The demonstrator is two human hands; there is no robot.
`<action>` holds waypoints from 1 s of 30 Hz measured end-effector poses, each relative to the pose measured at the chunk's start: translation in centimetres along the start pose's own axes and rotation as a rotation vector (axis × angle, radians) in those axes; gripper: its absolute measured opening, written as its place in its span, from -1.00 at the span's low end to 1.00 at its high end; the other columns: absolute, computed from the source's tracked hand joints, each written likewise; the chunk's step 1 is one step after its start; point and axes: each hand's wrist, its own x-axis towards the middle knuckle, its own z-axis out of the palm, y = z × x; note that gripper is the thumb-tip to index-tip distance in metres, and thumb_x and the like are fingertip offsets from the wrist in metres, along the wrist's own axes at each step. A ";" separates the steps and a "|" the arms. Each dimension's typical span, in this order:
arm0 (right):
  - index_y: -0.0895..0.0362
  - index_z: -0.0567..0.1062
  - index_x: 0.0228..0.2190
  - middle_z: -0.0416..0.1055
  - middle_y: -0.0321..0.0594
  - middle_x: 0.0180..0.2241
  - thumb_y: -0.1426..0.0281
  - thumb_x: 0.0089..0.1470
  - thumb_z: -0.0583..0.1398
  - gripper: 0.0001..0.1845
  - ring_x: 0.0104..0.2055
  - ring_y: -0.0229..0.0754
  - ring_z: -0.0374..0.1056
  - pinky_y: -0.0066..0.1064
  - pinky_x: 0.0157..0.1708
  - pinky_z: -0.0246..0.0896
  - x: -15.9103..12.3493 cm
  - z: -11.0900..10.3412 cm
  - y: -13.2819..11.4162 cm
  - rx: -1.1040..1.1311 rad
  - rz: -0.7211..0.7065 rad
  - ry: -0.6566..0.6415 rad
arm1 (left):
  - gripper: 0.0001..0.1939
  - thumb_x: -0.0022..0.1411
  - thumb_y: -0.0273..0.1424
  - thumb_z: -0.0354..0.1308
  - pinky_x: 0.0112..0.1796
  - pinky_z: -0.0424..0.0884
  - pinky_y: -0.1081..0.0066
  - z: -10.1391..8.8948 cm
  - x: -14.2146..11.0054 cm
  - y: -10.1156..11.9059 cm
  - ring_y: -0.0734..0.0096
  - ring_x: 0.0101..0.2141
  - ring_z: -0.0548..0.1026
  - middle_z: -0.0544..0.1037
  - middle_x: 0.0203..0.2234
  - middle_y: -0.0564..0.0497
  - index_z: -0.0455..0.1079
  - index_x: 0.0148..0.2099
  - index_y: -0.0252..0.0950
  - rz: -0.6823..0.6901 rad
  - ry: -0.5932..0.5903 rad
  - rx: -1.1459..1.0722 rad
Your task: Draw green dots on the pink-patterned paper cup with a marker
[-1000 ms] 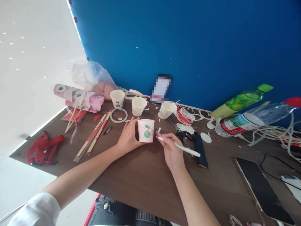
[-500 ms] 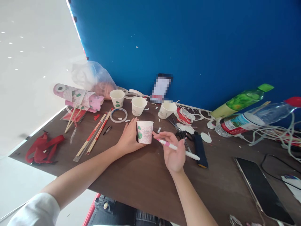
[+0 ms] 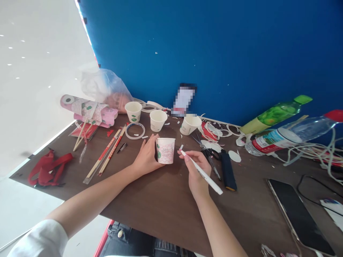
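- Apparently, the decorating is well along on the pink-patterned cup (image 3: pixel 166 152): pink outlines spread over most of the side facing the camera, around some lettering, with green shapes near its left edge.
- That cup is upright over the dark table (image 3: pixel 158 205); whether its base touches the wood, I cannot tell.
- The left hand (image 3: pixel 146 154) grasps the cup from its left side, thumb low by the base and fingers reaching behind.
- The right hand (image 3: pixel 199 172) pinches a white pen (image 3: pixel 207 175) just right of the cup. Its near end points towards the cup with a small gap between, so no mark is being made at this moment.
- What remains on this cup is hard to judge, since its far side is hidden.
- Three plainer cups (image 3: pixel 158 122) sit behind the cup, apart from both hands. No pink outlines show on their visible sides, so by comparison they look undone.
- Scissors (image 3: pixel 215 169) and a pale paper disc (image 3: pixel 234 156) lie right of the cup, beyond the right hand; chopsticks (image 3: pixel 111 153) lie well to its left. Neither hand holds any of these.
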 end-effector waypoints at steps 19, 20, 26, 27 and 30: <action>0.01 0.13 -0.01 0.14 0.02 0.15 0.20 -0.19 0.38 -0.22 0.24 0.05 0.07 0.06 0.20 -0.04 0.1 -0.1 0.7 0.066 -0.342 -0.361 | 0.05 0.00 0.30 -0.13 0.10 0.20 0.10 0.0 -0.3 -0.3 -0.03 0.14 0.19 0.12 0.16 -0.32 -0.12 0.31 -0.35 0.216 -0.297 -0.697; 0.01 0.11 -0.02 0.13 0.02 0.15 0.24 -0.18 0.38 -0.24 0.24 0.05 0.07 0.07 0.18 -0.01 0.0 -0.1 0.6 0.067 -0.332 -0.373 | 0.02 0.01 0.29 -0.16 0.08 0.23 0.11 0.1 -0.3 -0.5 -0.01 0.11 0.23 0.15 0.15 -0.30 -0.07 0.30 -0.34 0.214 -0.328 -0.671; 0.07 0.11 -0.02 0.16 0.06 0.09 0.42 -0.21 0.35 -0.25 0.16 0.08 0.18 0.08 0.11 0.11 -0.3 -0.3 0.3 -0.151 -0.462 -0.202 | -0.10 0.13 0.15 -0.04 0.14 0.11 0.02 0.4 -0.5 -0.6 -0.05 0.16 0.16 0.18 0.16 -0.29 -0.10 0.32 -0.32 0.178 -0.326 -0.527; 0.09 0.11 -0.03 0.15 0.08 0.10 0.43 -0.22 0.35 -0.25 0.17 0.10 0.15 0.09 0.12 0.08 -0.2 -0.4 0.3 -0.223 -0.517 -0.166 | -0.06 0.13 0.09 0.04 0.15 0.08 0.00 0.3 -0.5 -0.5 -0.06 0.19 0.11 0.11 0.19 -0.30 -0.24 0.35 -0.30 0.176 -0.285 -0.535; 0.11 0.13 -0.07 0.13 0.12 0.15 0.40 -0.18 0.33 -0.33 0.21 0.14 0.10 0.12 0.13 0.04 0.0 -0.7 0.1 -0.431 -0.622 -0.177 | 0.02 0.12 -0.11 0.18 0.10 0.19 0.03 -0.1 -0.4 -0.1 0.01 0.18 0.13 -0.04 0.24 -0.29 -0.47 0.35 -0.19 0.196 -0.170 -0.596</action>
